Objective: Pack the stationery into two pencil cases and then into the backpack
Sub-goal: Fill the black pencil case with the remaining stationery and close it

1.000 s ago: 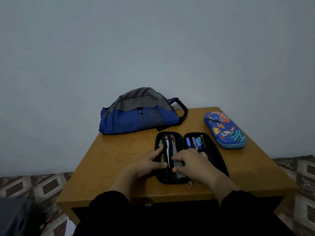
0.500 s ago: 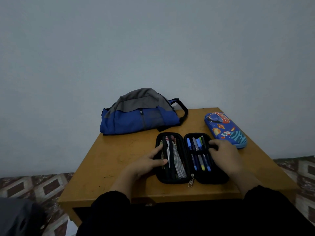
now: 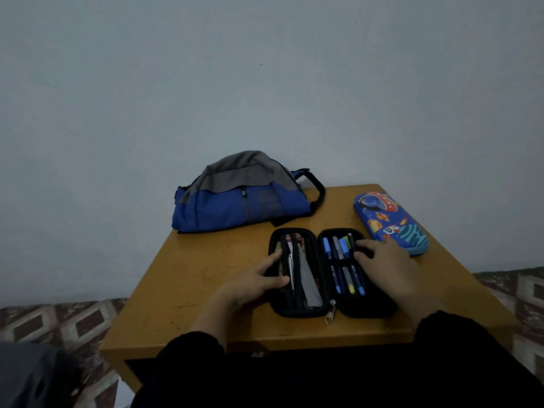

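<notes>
A black pencil case (image 3: 326, 298) lies open flat near the table's front edge. Its left half holds a pen and other items under a mesh pocket (image 3: 309, 287). Its right half holds several pens and markers (image 3: 341, 260) under an elastic band. My left hand (image 3: 250, 285) rests on the left half, thumb and index finger spread over its edge. My right hand (image 3: 385, 266) lies over the right half, fingertips touching the markers. A blue space-print pencil case (image 3: 388, 219) lies shut at the right. The blue and grey backpack (image 3: 241, 198) sits at the back, zipped.
The wooden table (image 3: 200, 284) stands against a plain pale wall. Its left part is bare wood. Patterned floor tiles (image 3: 59, 322) show on both sides. A dark object (image 3: 32, 375) sits at the lower left on the floor.
My right hand moved from the case's left half across to its right half, then stayed there. My left hand kept its place on the left half.
</notes>
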A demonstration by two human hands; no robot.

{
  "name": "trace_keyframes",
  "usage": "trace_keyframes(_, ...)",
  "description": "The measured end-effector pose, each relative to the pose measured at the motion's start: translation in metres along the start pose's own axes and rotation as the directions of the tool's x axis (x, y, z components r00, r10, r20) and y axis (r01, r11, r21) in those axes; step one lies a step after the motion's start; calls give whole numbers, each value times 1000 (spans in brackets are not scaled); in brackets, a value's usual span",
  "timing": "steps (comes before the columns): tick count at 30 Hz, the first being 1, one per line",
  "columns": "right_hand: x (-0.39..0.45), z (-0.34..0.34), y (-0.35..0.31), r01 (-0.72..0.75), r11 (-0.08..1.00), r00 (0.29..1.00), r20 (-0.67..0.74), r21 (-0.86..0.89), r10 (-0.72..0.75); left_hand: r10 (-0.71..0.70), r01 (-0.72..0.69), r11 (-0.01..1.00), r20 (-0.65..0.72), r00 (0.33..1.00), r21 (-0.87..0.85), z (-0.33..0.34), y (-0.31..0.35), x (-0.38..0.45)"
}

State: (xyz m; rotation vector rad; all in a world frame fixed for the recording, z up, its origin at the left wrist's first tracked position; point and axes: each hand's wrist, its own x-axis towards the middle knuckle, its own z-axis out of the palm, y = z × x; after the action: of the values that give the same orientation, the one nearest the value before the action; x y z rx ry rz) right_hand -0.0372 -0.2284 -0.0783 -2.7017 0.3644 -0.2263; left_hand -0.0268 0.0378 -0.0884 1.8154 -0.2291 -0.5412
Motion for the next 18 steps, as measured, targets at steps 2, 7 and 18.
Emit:
trace_keyframes(2,2,-1,-5,13,999,999,-39,-47,-15,-8,8,1000,-3,1000,4,-1,-1,1)
trace_keyframes(7,21,-2,-10,-39,994,999,31,105,36,-5,5,1000,4,1000,20,0,1,-1)
trace_keyframes(18,9,15,24,71,827,997,-27,558,-67,13,-42,985,-170,985,-170,4,0,-1)
